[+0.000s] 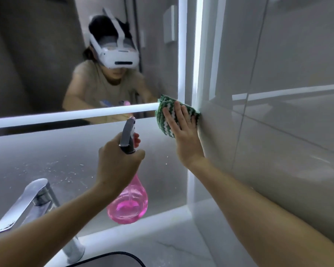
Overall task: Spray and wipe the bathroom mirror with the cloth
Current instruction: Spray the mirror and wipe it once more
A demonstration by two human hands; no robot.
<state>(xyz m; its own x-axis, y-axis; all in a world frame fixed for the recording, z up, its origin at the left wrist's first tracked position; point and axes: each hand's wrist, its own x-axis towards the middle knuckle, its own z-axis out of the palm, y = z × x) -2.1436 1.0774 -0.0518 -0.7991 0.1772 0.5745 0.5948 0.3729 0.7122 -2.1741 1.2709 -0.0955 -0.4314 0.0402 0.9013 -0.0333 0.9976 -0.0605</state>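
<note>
Head view, left to right: chrome faucet (27,205) at lower left. Left hand (118,166) curled round the neck of a pink spray bottle (128,205), grey nozzle aimed at the mirror (46,54); pink liquid fills only the bottle's bulb. Right hand (181,130), fingers straight and flat, presses a green-and-white cloth (165,110) against the mirror's lower right corner, beside the tiled wall (278,93).

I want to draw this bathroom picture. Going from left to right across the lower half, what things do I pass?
Tap → left hand gripping the pink spray bottle → right hand pressing the green cloth on the mirror → wall tiles.
</note>
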